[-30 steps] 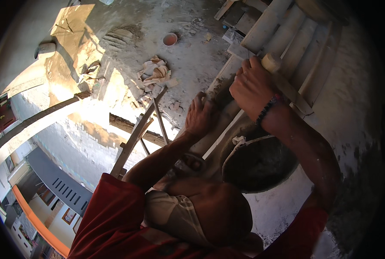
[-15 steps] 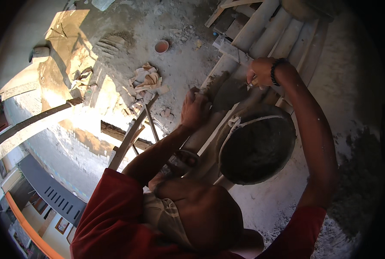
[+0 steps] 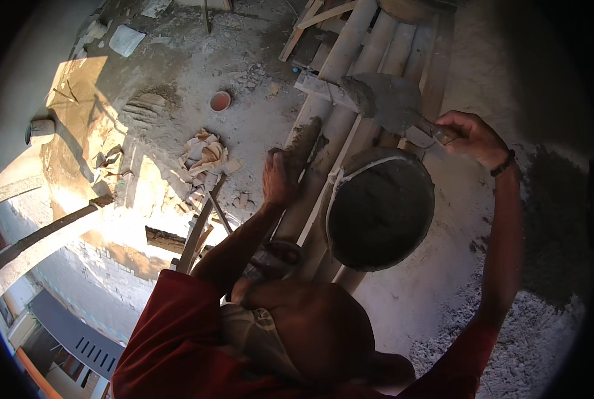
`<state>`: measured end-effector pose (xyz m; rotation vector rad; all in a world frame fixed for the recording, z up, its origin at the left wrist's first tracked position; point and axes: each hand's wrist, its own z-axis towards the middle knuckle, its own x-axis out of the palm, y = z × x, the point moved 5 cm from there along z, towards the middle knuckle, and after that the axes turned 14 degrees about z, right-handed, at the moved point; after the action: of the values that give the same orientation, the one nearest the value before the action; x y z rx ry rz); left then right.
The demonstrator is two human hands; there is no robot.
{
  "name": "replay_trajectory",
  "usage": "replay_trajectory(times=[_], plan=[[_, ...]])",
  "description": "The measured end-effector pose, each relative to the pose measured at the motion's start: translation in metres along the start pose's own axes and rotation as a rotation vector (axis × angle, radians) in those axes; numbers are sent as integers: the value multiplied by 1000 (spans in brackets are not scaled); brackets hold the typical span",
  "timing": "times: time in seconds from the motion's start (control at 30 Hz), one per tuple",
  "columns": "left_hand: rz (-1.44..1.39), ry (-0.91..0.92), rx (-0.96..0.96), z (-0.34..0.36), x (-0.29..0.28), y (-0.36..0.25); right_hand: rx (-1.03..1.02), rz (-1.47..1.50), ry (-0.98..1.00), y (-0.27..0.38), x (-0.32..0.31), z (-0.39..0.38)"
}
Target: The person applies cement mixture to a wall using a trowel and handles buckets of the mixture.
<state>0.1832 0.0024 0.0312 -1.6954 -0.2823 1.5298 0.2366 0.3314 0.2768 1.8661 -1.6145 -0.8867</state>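
Observation:
My right hand (image 3: 475, 139) is closed round the wooden handle of a trowel (image 3: 398, 106), held out over the planks. Grey mortar clings to the blade, thickest toward its far end. My left hand (image 3: 280, 177) is at the left edge of a long plank (image 3: 315, 110), its fingers curled over it. Wet mortar (image 3: 303, 141) is smeared on the wood just beyond those fingers. Between my arms sits a round bucket (image 3: 380, 211) with a pale rim, holding dark grey mortar. It rests on the planks.
A second round container (image 3: 416, 9) stands at the far end of the planks. On the dusty floor to the left are a small reddish bowl (image 3: 220, 101), crumpled paper (image 3: 202, 150) and rubble. Wooden sticks (image 3: 203, 219) lean beside my left forearm. Grey powder (image 3: 503, 352) covers ground at right.
My right hand has swung right and drawn back from the planks, lifting the trowel so its blade shows in full. My left hand stays at the plank's edge. The whole view has shifted slightly.

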Motion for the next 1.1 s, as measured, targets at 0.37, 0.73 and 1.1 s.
replay_trajectory(times=[0.37, 0.73, 1.1], plan=[[35, -18, 9, 0, -1, -7, -99, -996, -425, -37, 121, -178], [83, -19, 309, 19, -14, -1, -102, -458, -608, -15, 113, -194], [778, 296, 980, 66, 31, -74, -57, -387, -635, -51, 128, -197]])
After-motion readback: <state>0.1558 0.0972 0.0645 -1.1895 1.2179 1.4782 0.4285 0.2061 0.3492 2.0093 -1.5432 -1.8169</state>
